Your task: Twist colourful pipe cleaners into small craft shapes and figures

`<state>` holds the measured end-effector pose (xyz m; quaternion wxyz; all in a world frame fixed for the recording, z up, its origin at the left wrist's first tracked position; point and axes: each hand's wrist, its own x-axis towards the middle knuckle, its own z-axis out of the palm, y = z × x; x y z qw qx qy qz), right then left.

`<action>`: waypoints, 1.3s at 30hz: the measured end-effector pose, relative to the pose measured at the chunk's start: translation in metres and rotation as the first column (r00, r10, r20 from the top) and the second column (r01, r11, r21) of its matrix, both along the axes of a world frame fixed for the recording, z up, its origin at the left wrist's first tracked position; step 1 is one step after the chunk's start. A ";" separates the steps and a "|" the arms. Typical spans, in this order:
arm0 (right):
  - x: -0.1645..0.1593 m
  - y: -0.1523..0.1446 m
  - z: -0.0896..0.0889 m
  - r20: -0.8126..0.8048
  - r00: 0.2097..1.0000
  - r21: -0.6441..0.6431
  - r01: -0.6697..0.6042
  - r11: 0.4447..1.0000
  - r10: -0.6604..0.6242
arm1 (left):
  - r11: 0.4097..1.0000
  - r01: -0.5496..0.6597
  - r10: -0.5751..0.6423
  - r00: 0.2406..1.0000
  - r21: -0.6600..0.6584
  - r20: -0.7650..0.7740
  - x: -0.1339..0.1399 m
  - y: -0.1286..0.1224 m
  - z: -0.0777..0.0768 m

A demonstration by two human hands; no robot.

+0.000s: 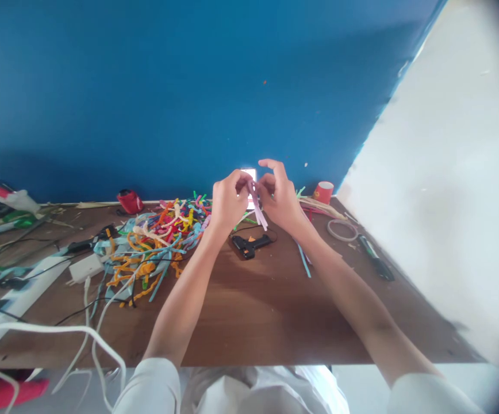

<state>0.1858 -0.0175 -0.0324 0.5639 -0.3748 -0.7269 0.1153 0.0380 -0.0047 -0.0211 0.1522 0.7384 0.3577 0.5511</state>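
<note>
Counter (249, 310), brown and long, carries everything, with the black glue gun (249, 245) near its middle as the marker. Left of the gun sprawls a big tangle of coloured pipe cleaners (158, 241). Both forearms stretch forward, raised above the gun. Left hand (227, 201) and right hand (280, 198) meet there, fingers pinched on a pale purple strip (258, 211) hanging between them. Right of the gun lie a tape ring (342, 230) and, farther back, a red cup (323, 191).
</note>
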 end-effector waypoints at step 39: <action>0.003 0.002 0.000 0.061 0.995 0.060 0.079 0.995 -0.083 | 0.996 -0.020 0.041 0.967 0.084 -0.251 -0.006 0.002 0.003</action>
